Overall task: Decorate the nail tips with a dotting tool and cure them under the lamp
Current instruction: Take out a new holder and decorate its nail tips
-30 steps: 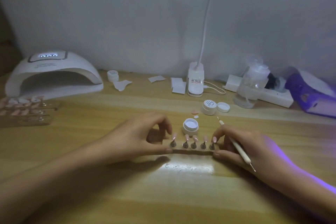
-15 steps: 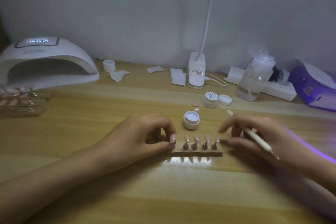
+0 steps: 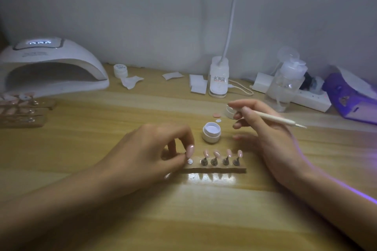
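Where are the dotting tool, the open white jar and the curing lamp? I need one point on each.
dotting tool (image 3: 271, 117), head view, middle of its shaft
open white jar (image 3: 211, 138), head view, front wall
curing lamp (image 3: 61, 53), head view, top of its shell

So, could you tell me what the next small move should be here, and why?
Probably dip the dotting tool into the open gel jar. The left hand pinches the leftmost nail tip at the left end of the wooden holder, seemingly ready for decorating. The right hand holds the tool in the air, clear of both jar and tip.
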{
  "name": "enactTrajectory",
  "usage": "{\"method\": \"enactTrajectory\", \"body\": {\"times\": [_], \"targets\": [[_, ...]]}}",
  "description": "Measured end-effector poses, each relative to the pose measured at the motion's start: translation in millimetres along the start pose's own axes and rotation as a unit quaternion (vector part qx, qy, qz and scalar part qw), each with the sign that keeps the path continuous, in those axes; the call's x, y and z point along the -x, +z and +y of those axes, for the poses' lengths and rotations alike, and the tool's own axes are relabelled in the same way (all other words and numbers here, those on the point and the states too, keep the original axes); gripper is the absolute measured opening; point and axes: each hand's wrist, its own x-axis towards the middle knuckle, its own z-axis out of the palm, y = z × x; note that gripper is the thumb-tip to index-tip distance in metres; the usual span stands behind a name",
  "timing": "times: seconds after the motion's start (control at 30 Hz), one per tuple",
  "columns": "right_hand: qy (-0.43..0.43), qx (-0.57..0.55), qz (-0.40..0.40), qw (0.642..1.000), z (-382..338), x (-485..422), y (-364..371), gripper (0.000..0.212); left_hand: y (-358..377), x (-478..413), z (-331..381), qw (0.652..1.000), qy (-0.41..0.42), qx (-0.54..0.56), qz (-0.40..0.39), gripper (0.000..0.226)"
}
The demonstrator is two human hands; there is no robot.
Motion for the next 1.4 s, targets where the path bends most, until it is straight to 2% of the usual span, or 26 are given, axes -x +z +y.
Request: {"method": "enactTrajectory", "body": {"times": [0.2,0.57,0.67,0.8,0.97,1.17,1.4], "targets": [[0.044,-0.045,-0.029,0.998,8.8,24.0,-0.2,0.023,4.9,4.1,-7.9,1.0,0.005,0.025,-0.009,0.021],[0.076,-0.144,-0.028,0.986,9.8,36.8,3.1,0.031,4.2,9.3,-7.2,0.999,0.028,0.026,-0.01,0.012],[0.058,-0.113,-0.026,0.992,3.5,25.5,1.5,0.026,0.2,5.2,-8.0,0.999,0.022,0.026,0.0,0.016],[0.044,-0.075,0.009,0.996,-1.3,1.9,2.2,0.015,-2.9,-11.7,-9.2,0.998,-0.039,0.022,0.038,0.006],[-0.002,0.006,-0.009,1.0,2.3,-11.3,8.0,0.024,12.4,-35.4,-8.3,0.982,-0.092,0.162,0.043,0.009],[-0.062,0.069,-0.05,0.994,7.6,-11.1,5.2,0.024,18.9,-33.6,-18.4,0.981,-0.065,0.177,0.035,0.016],[-0.059,0.064,-0.064,0.994,11.4,-13.6,6.3,0.023,22.1,-33.8,-22.1,0.979,-0.06,0.194,0.014,0.016]]}}
